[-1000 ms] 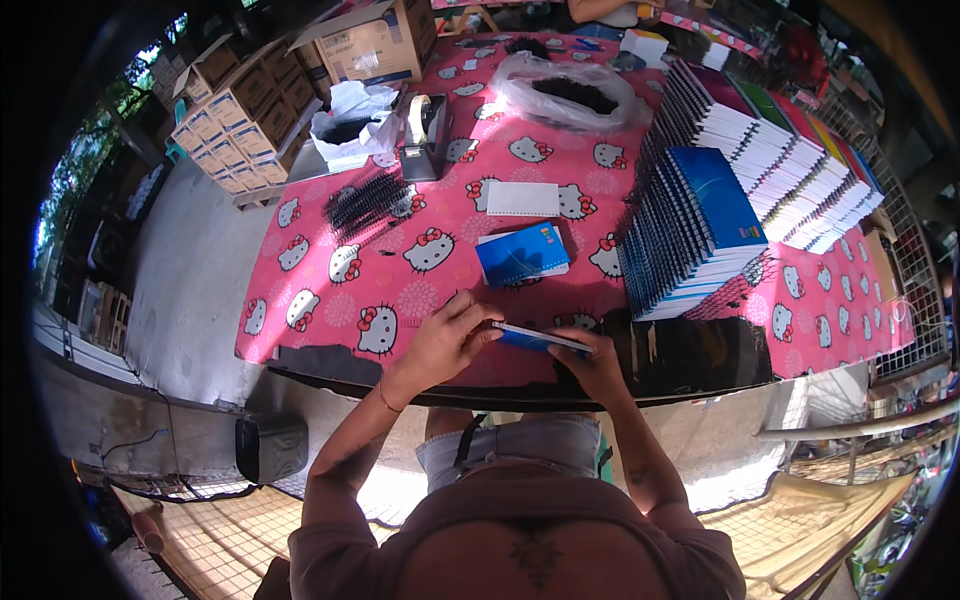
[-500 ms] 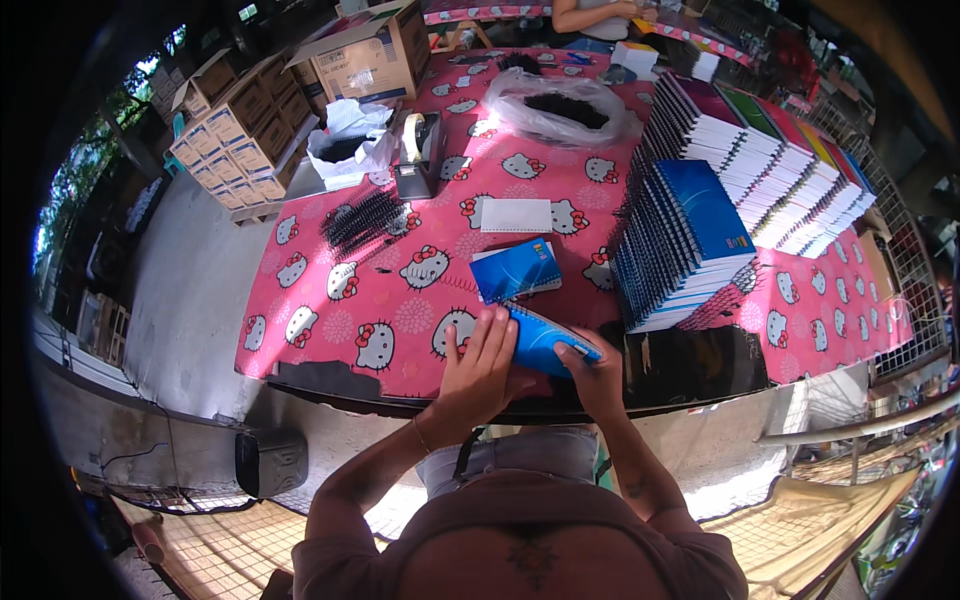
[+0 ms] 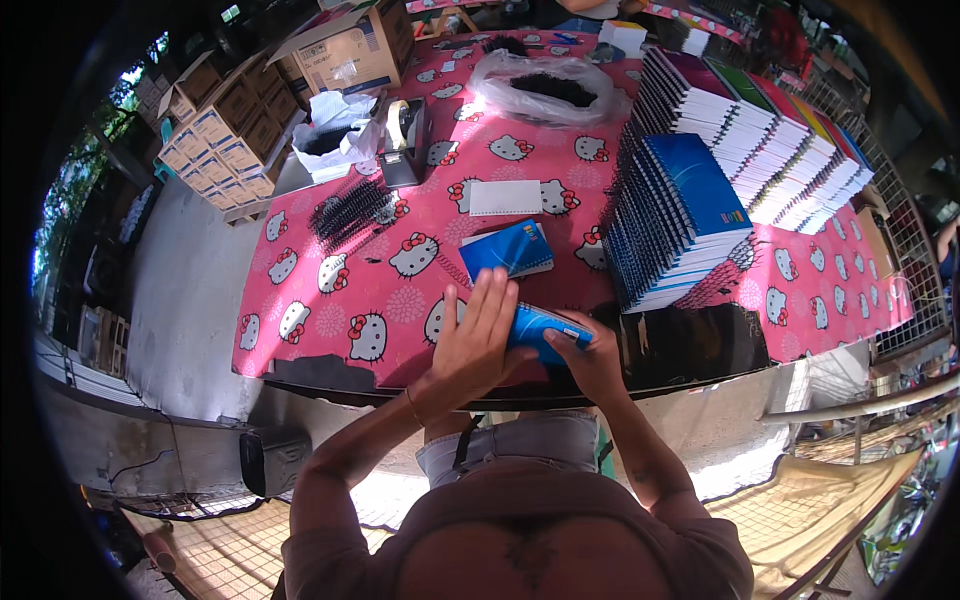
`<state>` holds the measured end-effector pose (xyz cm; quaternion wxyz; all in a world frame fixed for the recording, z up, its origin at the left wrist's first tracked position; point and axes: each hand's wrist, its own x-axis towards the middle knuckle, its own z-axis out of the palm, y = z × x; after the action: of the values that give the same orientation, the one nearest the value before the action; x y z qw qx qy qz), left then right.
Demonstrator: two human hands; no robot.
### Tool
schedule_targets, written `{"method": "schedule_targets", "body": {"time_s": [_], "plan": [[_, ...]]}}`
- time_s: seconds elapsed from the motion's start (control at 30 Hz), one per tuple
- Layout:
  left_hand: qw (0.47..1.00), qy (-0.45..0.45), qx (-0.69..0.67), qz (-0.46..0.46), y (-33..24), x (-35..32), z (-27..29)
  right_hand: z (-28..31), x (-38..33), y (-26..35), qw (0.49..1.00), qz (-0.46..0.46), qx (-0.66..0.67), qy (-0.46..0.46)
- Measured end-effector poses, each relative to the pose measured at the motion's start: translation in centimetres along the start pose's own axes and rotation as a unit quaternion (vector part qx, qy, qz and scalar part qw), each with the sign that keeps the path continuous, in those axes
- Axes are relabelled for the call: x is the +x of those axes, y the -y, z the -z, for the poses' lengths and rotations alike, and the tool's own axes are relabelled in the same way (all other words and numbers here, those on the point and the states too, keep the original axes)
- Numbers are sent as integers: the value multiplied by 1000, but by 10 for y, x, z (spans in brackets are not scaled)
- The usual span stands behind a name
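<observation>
A small blue-covered notebook (image 3: 532, 335) lies by the table's front edge, between my two hands. My right hand (image 3: 592, 360) grips its right end, thumb on the cover. My left hand (image 3: 473, 338) is laid along its left end with the fingers stretched out, covering that part. Just beyond sits another blue notebook (image 3: 497, 254) on some white sheets, with a thin wire coil partly showing at its left. Farther back is a white pad of paper (image 3: 506, 198) with holes along one edge. To the right stands a tall stack of blue spiral notebooks (image 3: 690, 185).
Multicoloured notebook stacks (image 3: 790, 150) fill the right side. Loose black coils (image 3: 350, 212), a tape dispenser (image 3: 404, 150) and a crumpled white bag (image 3: 335, 140) occupy the left. Behind are a plastic bag of black coils (image 3: 545, 90) and a large carton (image 3: 345, 55). Small cartons (image 3: 230, 135) stand beside the table.
The view has shifted a little, so the table's things sit higher in it. My left fingers reach slightly farther along the notebook's left end. The right hand keeps its grip.
</observation>
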<state>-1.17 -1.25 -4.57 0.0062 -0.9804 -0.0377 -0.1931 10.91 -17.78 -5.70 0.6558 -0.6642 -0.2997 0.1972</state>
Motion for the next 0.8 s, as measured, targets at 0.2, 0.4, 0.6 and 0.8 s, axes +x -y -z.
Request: {"method": "schedule_targets", "body": {"time_s": [0.2,0.4,0.6,0.8], "plan": [[990,-61,124,24,7,32,14,2,3,-9,998,27,-30,37],[997,-45,58,-25,-10,5,-12,7,6,-20,992,68,-71,77],[993,-13,-47,-104,-28,-36,-21,4,4,-40,987,117,-63,87],[998,40,-18,-49,-15,-3,-27,6,6,-53,996,9,-53,71]]}}
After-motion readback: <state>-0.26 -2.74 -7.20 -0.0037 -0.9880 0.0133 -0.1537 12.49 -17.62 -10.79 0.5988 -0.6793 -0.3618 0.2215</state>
